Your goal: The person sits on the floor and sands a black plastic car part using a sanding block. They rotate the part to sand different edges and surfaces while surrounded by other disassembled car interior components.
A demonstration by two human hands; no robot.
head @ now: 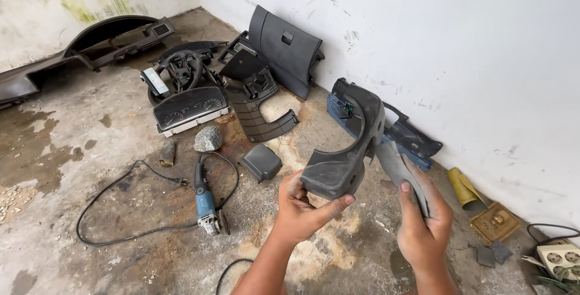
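- The grey trim (344, 150) is held up over the floor (72, 210); its long axis runs up and slightly right, the curved top arching toward the wall (453, 41)
- The left hand (302, 207) is closed on the trim's lower end, thumb across the front; the trim rises above it
- The right hand (423, 222) is closed round a grey strip (399, 171), which touches the trim's right edge
- A grinder (206, 201) lies on the floor, left of the hands

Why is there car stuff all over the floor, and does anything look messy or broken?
Yes. Dashboard pieces lie loose on the stained concrete floor: an instrument cluster faces up beside a steering wheel. A blue angle grinder lies with its cord sprawled. The left hand holds a worn grey trim cover, and the right hand holds a grey sanding sheet.
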